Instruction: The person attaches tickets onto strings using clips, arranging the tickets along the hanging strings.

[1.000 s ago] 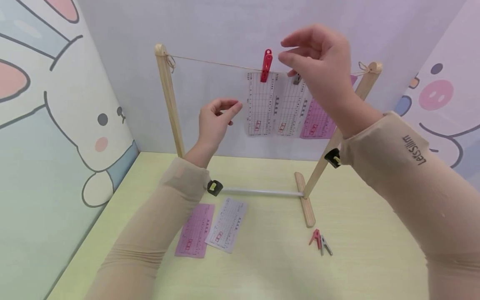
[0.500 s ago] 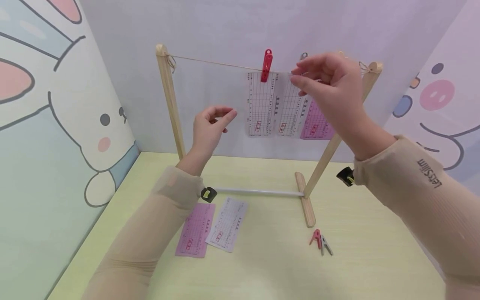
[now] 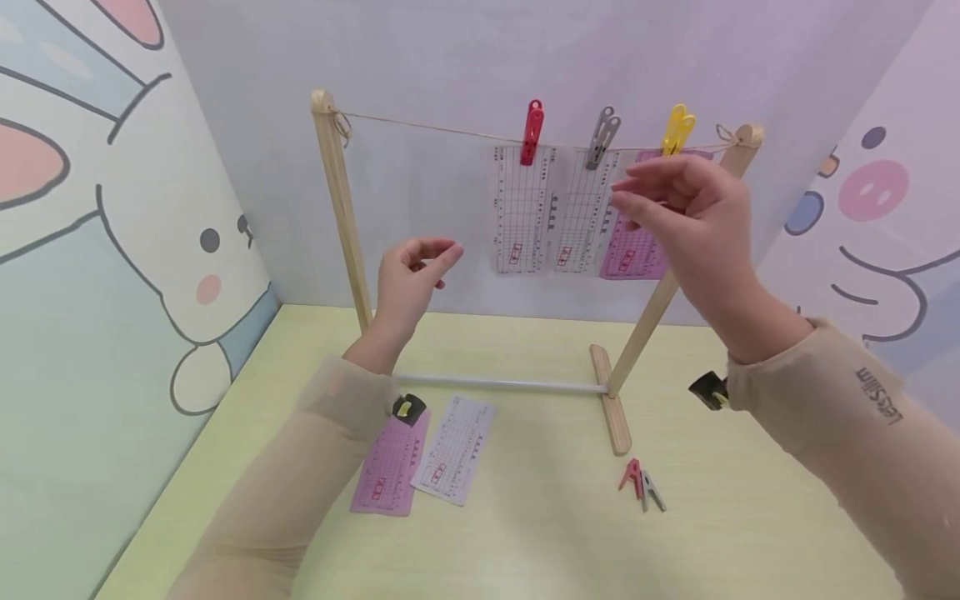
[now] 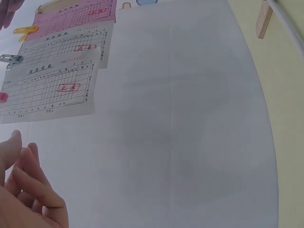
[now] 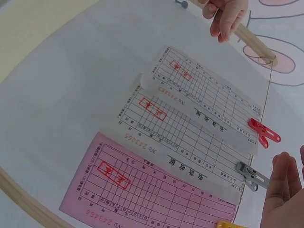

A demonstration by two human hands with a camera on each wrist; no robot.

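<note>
Both hands are empty, fingers loosely curled: the right hand (image 3: 686, 208) hangs just below the grey clothespin (image 3: 602, 136) pinning a white slip (image 3: 587, 208) to the string (image 3: 435, 127); the left hand (image 3: 412, 271) floats left of it. That pinning looks finished, so next seems a reach down to the near slips (image 3: 423, 457) and spare pegs (image 3: 641, 483) on the table (image 3: 540, 533).

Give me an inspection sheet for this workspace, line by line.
Surface: pale yellow-green table.
Job's things: wooden rack with string; red peg, grey peg and yellow peg each hold a slip: two white slips, one pink slip.
Clutter: pink slip and white slip on the table; two spare pegs.
Hands: left hand and right hand raised, holding nothing.
Cables: nothing seen.
Surroundings: cartoon rabbit panel on the left, plain wall behind.
</note>
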